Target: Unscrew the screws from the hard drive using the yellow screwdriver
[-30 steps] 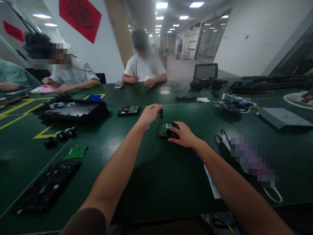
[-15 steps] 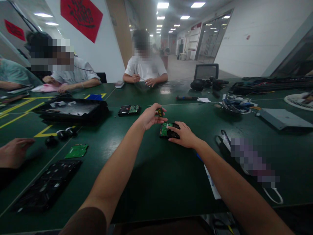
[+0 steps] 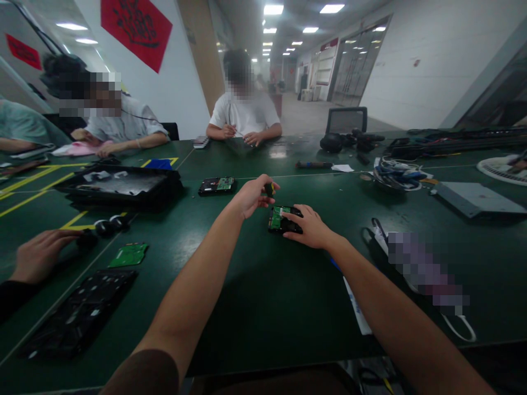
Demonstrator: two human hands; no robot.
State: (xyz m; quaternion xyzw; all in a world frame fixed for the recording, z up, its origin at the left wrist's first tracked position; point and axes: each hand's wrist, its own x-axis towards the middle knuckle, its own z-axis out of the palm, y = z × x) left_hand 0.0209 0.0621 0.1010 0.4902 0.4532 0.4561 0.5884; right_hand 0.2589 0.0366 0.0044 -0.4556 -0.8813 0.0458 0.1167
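Note:
A small black hard drive [image 3: 278, 219] with a green circuit board on top lies on the green table [image 3: 263, 296] in front of me. My right hand [image 3: 309, 226] rests flat on its right side, fingers stretched over it. My left hand [image 3: 252, 195] hovers just above and left of the drive, fingers closed around a small dark screwdriver [image 3: 269, 189] with a yellow mark. The tool's tip is hidden behind my fingers.
A second hard drive [image 3: 217, 185] lies further back, a black tray [image 3: 119, 185] to the left, a loose green board [image 3: 130, 254] and a dark panel [image 3: 78, 315] at near left. Another person's hand [image 3: 41, 253] reaches in from the left. Cables [image 3: 396, 173] and scissors [image 3: 374, 230] sit at right.
My left hand lifted the screwdriver off the drive and turned it in the fingers. A co-worker's hand came in from the left edge and moved further right toward small black parts.

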